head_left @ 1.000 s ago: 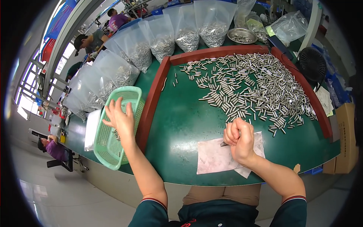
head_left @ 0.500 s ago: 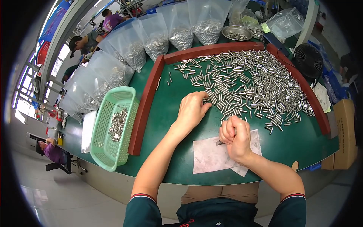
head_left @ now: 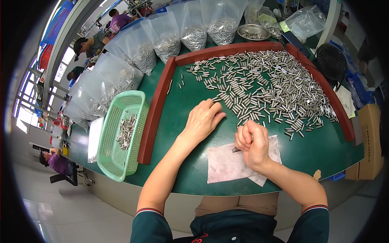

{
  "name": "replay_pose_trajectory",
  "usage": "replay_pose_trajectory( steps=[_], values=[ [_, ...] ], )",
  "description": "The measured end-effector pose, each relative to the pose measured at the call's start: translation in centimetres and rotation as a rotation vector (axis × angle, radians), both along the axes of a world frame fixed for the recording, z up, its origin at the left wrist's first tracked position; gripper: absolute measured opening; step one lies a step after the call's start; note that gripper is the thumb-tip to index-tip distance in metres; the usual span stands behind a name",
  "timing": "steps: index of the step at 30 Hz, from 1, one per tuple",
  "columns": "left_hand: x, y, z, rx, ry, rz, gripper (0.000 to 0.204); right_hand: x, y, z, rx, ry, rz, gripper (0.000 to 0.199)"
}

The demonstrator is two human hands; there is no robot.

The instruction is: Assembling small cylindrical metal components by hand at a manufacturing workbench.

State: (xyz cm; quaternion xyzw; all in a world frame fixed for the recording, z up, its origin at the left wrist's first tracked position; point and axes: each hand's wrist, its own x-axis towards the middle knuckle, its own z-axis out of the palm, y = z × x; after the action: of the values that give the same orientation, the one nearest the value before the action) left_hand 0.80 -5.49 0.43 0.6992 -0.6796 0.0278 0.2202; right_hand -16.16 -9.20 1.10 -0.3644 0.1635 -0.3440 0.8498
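My left hand [head_left: 204,120] is on the green tabletop at the near left edge of a spread of short shiny metal pins [head_left: 243,91]. Its fingers curl downward with the thumb drawn in, and their tips are hidden, so what they hold cannot be made out. My right hand [head_left: 255,143] is closed in a fist, thumb on top, above a stained whitish cloth or paper sheet [head_left: 225,168]. A small dark piece [head_left: 236,150] shows at the little-finger side of that fist; the rest of its contents is hidden.
A dark red wooden frame [head_left: 156,117] borders the pins. Left of it stands a green basket [head_left: 106,156] holding more pins [head_left: 127,131]. Clear bags of pins [head_left: 168,44] line the back, near a metal bowl [head_left: 244,32]. A black fan [head_left: 331,62] stands right.
My left hand has drawn slightly left and back from the pins, its fingers curling more. My right fist stays almost in place.
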Motion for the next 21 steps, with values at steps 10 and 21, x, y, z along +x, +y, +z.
replay_pose_trajectory(
  steps=[10, 21],
  values=[
    [0.06, -0.04, -0.14, -0.077, 0.165, 0.08, 0.015, -0.13, -0.03, 0.0, 0.013, 0.007, 0.014, 0.039],
    [-0.5, 0.5, -0.08, 0.08, -0.149, 0.279, 0.009, -0.36, 0.77, 0.16, -0.117, 0.024, 0.026, 0.038]
  ],
)
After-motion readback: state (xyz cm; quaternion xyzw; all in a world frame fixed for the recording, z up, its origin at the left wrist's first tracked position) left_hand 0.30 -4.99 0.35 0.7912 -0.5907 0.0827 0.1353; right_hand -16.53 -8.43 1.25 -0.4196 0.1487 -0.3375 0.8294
